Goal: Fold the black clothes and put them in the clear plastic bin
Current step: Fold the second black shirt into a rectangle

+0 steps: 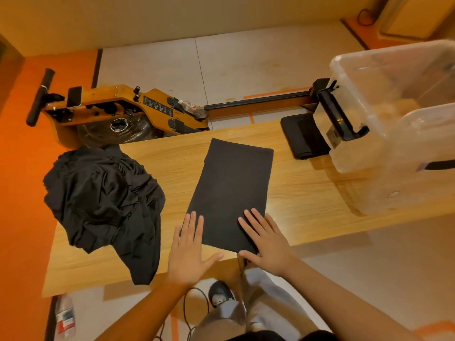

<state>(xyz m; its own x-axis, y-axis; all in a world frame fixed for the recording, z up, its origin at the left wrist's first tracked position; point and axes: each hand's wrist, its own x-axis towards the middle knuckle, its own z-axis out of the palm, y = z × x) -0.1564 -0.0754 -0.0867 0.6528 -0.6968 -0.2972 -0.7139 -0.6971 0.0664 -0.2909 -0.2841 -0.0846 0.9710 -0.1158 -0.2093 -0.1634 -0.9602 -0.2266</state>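
Observation:
A black garment (231, 190), folded into a long flat rectangle, lies in the middle of the wooden table (307, 193). My left hand (189, 249) lies flat with spread fingers on its near left corner. My right hand (266, 239) presses flat on its near right corner. A heap of crumpled black clothes (103, 203) sits at the table's left end, partly hanging over the near edge. A small folded black piece (305, 136) lies at the far right, beside the clear plastic bin (394, 119), which stands on the table's right end.
A wooden rowing machine (128, 112) stands on the floor behind the table. A plastic water bottle (64, 316) lies on the floor at the near left. My shoe (220, 294) and a black cable (194, 313) show below the table's near edge.

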